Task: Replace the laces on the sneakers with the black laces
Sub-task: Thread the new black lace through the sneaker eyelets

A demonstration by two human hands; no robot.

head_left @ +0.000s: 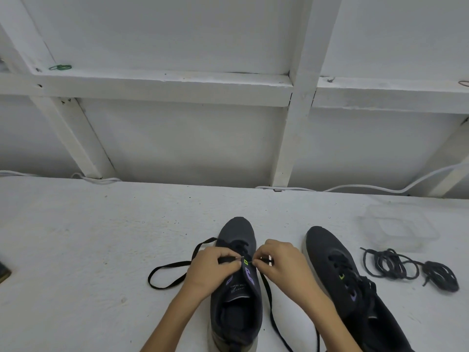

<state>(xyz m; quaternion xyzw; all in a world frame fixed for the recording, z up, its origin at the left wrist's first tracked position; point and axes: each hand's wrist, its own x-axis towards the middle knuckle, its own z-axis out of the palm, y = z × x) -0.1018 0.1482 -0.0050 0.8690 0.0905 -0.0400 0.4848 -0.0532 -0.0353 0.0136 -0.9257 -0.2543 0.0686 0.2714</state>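
**Head view: threading the black lace through the middle sneaker**

The left grip (210, 269) pinches one tip of the black lace (167, 268) and the right grip (281, 262) pinches the other. Both tips meet over the tongue of the sneaker (237, 231) between them, probably to aim at the next eyelets. Right of the right grip stand the second sneaker (327, 252), which appears laced, and a loose lace pile (396, 264) on the counter (88, 237).

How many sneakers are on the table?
2. The middle sneaker is under the left hand and right hand; the right sneaker lies beside the loose laces. None seems hidden.
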